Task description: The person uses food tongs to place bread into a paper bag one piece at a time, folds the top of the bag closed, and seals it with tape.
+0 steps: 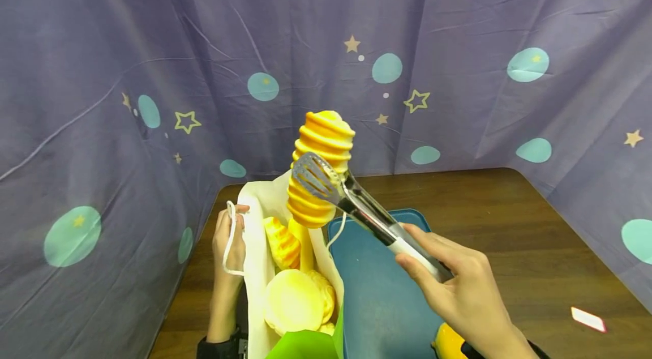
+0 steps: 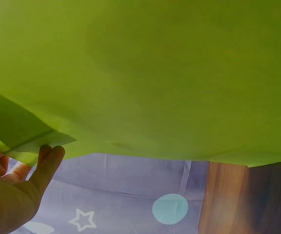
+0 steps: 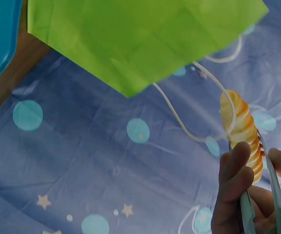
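Note:
In the head view my right hand (image 1: 468,285) grips metal tongs (image 1: 372,217) with light grey handle parts. Between the tongs' slotted heads is a long, ridged, golden spiral bread roll (image 1: 326,132), held upright over the far end of a paper bag (image 1: 257,268). The bag is green outside and white inside, with white cord handles (image 1: 231,234). My left hand (image 1: 229,240) holds its left edge, and the left wrist view shows fingers (image 2: 50,165) at the green paper. Inside the bag lie several breads, among them a ridged roll (image 1: 282,243) and a round pale bun (image 1: 294,301).
Right of the bag a blue tray (image 1: 387,296) lies on the brown wooden table (image 1: 474,200). A yellow rounded thing (image 1: 449,342) shows partly at its near end. A small white rectangle (image 1: 588,319) is at the right. Behind hangs a purple curtain (image 1: 316,19) with stars.

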The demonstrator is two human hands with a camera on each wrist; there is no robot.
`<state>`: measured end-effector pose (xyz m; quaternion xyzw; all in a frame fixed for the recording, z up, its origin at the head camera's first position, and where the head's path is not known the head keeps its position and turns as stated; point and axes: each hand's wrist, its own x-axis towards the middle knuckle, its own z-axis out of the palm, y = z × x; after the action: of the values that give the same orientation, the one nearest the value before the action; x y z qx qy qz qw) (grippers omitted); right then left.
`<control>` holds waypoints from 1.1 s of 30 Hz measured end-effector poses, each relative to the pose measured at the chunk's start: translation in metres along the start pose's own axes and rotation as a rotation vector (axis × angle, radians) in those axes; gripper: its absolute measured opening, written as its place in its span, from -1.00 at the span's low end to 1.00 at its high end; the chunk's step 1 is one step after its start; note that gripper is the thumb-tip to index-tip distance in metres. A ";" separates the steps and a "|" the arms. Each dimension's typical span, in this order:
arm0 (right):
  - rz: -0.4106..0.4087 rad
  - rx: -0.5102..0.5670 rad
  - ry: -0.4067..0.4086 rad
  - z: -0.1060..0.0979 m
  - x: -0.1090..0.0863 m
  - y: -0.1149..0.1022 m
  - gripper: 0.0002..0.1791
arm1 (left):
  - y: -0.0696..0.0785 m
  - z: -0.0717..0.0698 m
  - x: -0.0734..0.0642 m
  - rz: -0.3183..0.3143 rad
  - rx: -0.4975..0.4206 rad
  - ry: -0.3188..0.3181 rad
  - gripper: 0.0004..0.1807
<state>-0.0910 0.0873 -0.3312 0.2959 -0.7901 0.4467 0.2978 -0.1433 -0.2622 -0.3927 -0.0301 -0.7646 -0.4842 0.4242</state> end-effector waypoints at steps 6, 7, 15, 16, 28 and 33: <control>-0.040 -0.044 -0.029 0.017 -0.004 0.001 -0.45 | -0.001 0.001 0.000 -0.005 0.018 -0.002 -0.70; -0.042 -0.048 -0.030 0.018 -0.004 0.001 -0.46 | -0.002 0.001 -0.001 -0.002 0.016 -0.001 -0.70; -0.078 0.000 -0.016 0.019 -0.002 -0.005 -0.49 | 0.000 0.003 0.000 0.035 0.008 0.012 -0.66; -0.091 0.002 -0.013 0.020 -0.001 -0.005 -0.51 | -0.001 0.003 0.000 0.037 0.011 0.013 -0.65; -0.145 -0.137 0.004 0.021 0.004 -0.011 -0.50 | -0.002 0.002 -0.001 0.046 0.019 0.019 -0.74; -0.121 -0.151 -0.015 0.014 0.003 -0.011 -0.49 | -0.003 0.001 0.000 0.085 -0.007 0.028 -0.74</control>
<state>-0.0879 0.0691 -0.3288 0.3233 -0.8043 0.3649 0.3398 -0.1458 -0.2630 -0.3949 -0.0570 -0.7550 -0.4687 0.4550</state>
